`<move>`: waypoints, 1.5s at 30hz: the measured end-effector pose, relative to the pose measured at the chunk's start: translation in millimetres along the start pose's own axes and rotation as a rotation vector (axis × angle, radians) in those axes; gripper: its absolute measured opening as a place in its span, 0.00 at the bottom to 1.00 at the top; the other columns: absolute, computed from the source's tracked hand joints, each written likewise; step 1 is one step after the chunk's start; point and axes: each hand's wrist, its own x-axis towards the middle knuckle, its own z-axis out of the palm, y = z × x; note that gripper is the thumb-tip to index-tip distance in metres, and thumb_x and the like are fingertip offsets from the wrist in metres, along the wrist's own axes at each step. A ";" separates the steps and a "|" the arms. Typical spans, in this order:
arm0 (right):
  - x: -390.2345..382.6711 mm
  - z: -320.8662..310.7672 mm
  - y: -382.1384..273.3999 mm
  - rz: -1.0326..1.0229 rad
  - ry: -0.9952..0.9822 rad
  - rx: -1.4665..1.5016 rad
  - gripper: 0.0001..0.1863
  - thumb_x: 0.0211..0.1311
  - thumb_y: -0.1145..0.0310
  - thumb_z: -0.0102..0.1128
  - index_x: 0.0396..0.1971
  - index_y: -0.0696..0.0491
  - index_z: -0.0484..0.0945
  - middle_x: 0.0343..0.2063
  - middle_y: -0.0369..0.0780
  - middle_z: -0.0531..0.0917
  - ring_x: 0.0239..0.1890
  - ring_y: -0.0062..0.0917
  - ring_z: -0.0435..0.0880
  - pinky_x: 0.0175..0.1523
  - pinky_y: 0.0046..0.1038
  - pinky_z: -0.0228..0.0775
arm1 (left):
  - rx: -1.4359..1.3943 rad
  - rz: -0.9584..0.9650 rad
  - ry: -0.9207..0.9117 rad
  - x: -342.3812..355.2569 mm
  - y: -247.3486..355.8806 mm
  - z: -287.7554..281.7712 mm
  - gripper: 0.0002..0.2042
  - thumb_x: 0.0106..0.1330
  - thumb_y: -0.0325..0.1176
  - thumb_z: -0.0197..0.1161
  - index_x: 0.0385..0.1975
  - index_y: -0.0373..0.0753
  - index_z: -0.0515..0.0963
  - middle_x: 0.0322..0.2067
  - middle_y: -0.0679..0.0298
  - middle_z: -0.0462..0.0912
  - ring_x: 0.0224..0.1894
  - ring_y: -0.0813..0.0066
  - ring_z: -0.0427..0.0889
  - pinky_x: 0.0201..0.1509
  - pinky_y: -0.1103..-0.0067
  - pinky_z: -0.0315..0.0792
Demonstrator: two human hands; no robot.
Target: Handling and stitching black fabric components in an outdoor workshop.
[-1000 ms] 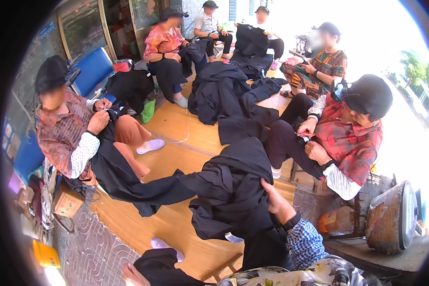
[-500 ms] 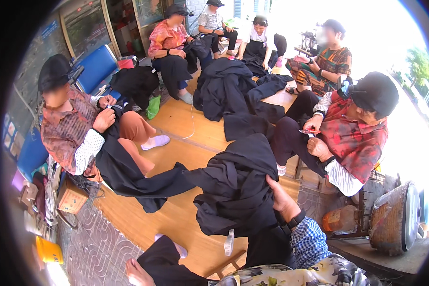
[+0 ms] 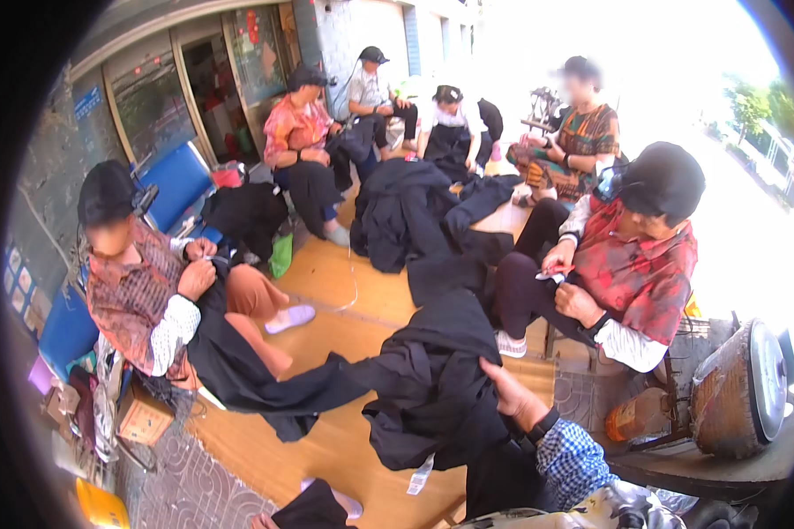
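Note:
My right hand (image 3: 513, 401), below a blue checked sleeve and a dark wristband, grips the edge of a bunched black garment (image 3: 428, 388). Some of its fingers are hidden by the cloth. A white label (image 3: 421, 476) hangs from the garment's lower side. Only a sliver of my left hand (image 3: 263, 522) shows at the bottom edge, beside a piece of black cloth (image 3: 313, 510); its fingers are mostly cut off. Black fabric trails from the bunched garment toward the co-worker at left, whose hands (image 3: 198, 273) work on dark cloth.
A large heap of black garments (image 3: 406, 212) lies on the tan boards (image 3: 326, 282). The co-worker at right holds red-handled snips (image 3: 556, 271). Several others sit around the heap. A lidded barrel-shaped container (image 3: 737, 392) stands at right, a cardboard box (image 3: 144, 416) and yellow bucket (image 3: 101, 504) at left.
My view has tilted up, so most things sit differently in the picture and my left hand has nearly left it. My right hand stays on the black garment.

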 end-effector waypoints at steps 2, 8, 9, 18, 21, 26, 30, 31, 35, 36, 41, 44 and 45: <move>6.1 -0.7 0.3 0.029 -0.048 -0.007 0.24 0.60 0.56 0.49 0.51 0.57 0.65 0.47 0.40 0.74 0.48 0.28 0.75 0.54 0.31 0.65 | 0.127 -0.099 -0.255 8.5 23.2 -27.0 0.14 0.63 0.41 0.49 0.36 0.39 0.77 0.29 0.55 0.79 0.28 0.62 0.78 0.33 0.71 0.71; -0.9 -13.1 -0.9 0.055 -0.009 0.009 0.25 0.60 0.59 0.50 0.53 0.59 0.62 0.49 0.42 0.72 0.50 0.28 0.72 0.56 0.30 0.64 | 0.146 0.035 -0.240 8.1 11.3 -10.5 0.12 0.64 0.38 0.47 0.33 0.41 0.78 0.27 0.59 0.80 0.24 0.62 0.77 0.28 0.71 0.71; -3.1 -13.7 -2.3 0.047 -0.010 0.005 0.25 0.60 0.59 0.50 0.53 0.59 0.62 0.49 0.42 0.72 0.50 0.28 0.72 0.56 0.30 0.64 | 0.145 0.075 -0.227 9.0 6.0 -6.3 0.12 0.64 0.38 0.48 0.33 0.42 0.78 0.25 0.59 0.80 0.23 0.63 0.77 0.27 0.72 0.71; -10.5 -1.3 -11.7 0.085 0.129 -0.058 0.25 0.58 0.52 0.51 0.48 0.56 0.70 0.46 0.38 0.76 0.47 0.28 0.75 0.54 0.30 0.64 | 0.106 0.196 -0.010 4.1 -8.6 31.2 0.13 0.61 0.45 0.52 0.31 0.44 0.79 0.20 0.61 0.80 0.17 0.66 0.77 0.21 0.74 0.71; -10.2 -12.9 -13.6 0.081 0.135 -0.020 0.24 0.58 0.52 0.51 0.46 0.56 0.72 0.44 0.38 0.77 0.45 0.27 0.76 0.53 0.31 0.66 | 0.049 0.163 -0.078 8.7 14.1 7.7 0.12 0.60 0.44 0.55 0.31 0.43 0.79 0.28 0.61 0.80 0.26 0.66 0.79 0.27 0.74 0.72; -16.1 -20.9 -19.8 0.076 0.161 -0.007 0.23 0.57 0.51 0.51 0.44 0.55 0.73 0.41 0.37 0.79 0.43 0.27 0.77 0.52 0.32 0.67 | -0.063 0.163 -0.093 2.1 -1.6 20.6 0.12 0.60 0.42 0.55 0.32 0.40 0.78 0.33 0.60 0.80 0.33 0.64 0.79 0.33 0.73 0.73; -19.2 -40.6 -23.8 0.046 0.265 -0.048 0.24 0.57 0.50 0.51 0.44 0.54 0.73 0.40 0.38 0.79 0.43 0.27 0.77 0.51 0.31 0.67 | -0.104 0.202 -0.098 2.8 -0.2 12.8 0.10 0.59 0.39 0.56 0.31 0.39 0.78 0.32 0.60 0.80 0.32 0.62 0.78 0.34 0.73 0.72; -22.3 -29.4 -26.2 0.041 0.271 -0.054 0.24 0.57 0.50 0.52 0.45 0.54 0.73 0.41 0.38 0.79 0.43 0.27 0.77 0.51 0.31 0.67 | -0.129 0.195 -0.106 3.1 -0.2 13.5 0.10 0.59 0.39 0.56 0.31 0.39 0.78 0.32 0.60 0.80 0.32 0.62 0.78 0.34 0.73 0.72; -24.0 -20.4 -21.9 0.047 0.254 -0.070 0.25 0.56 0.50 0.53 0.45 0.54 0.73 0.41 0.37 0.79 0.43 0.26 0.77 0.49 0.29 0.68 | -0.183 0.178 -0.098 5.4 4.4 13.0 0.10 0.59 0.39 0.57 0.31 0.39 0.78 0.31 0.60 0.79 0.31 0.63 0.78 0.33 0.73 0.72; -25.1 -18.2 -21.5 0.053 0.266 -0.084 0.25 0.56 0.50 0.53 0.45 0.54 0.73 0.41 0.37 0.79 0.43 0.26 0.77 0.49 0.29 0.68 | -0.195 0.182 -0.096 3.6 4.1 14.6 0.10 0.59 0.39 0.57 0.31 0.40 0.78 0.30 0.60 0.79 0.31 0.63 0.78 0.33 0.74 0.72; -25.5 7.9 -18.6 0.085 0.268 -0.155 0.26 0.55 0.50 0.54 0.46 0.55 0.72 0.43 0.37 0.78 0.45 0.26 0.76 0.51 0.29 0.67 | -0.100 0.170 -0.119 6.3 7.2 12.1 0.09 0.59 0.39 0.55 0.29 0.41 0.78 0.28 0.62 0.80 0.28 0.65 0.78 0.30 0.75 0.72; -19.4 -1.3 -9.5 0.113 0.185 -0.119 0.26 0.57 0.51 0.53 0.47 0.56 0.71 0.44 0.38 0.77 0.46 0.27 0.76 0.52 0.30 0.67 | -0.091 0.230 -0.011 4.6 2.1 16.8 0.10 0.60 0.41 0.55 0.29 0.42 0.78 0.26 0.63 0.80 0.25 0.66 0.78 0.27 0.74 0.71; -17.7 -5.1 -6.7 0.124 0.149 -0.097 0.25 0.57 0.52 0.52 0.47 0.56 0.70 0.45 0.39 0.77 0.47 0.27 0.75 0.52 0.30 0.66 | -0.133 0.194 -0.036 2.8 1.4 20.6 0.09 0.60 0.38 0.54 0.28 0.40 0.76 0.26 0.60 0.78 0.26 0.62 0.77 0.28 0.72 0.70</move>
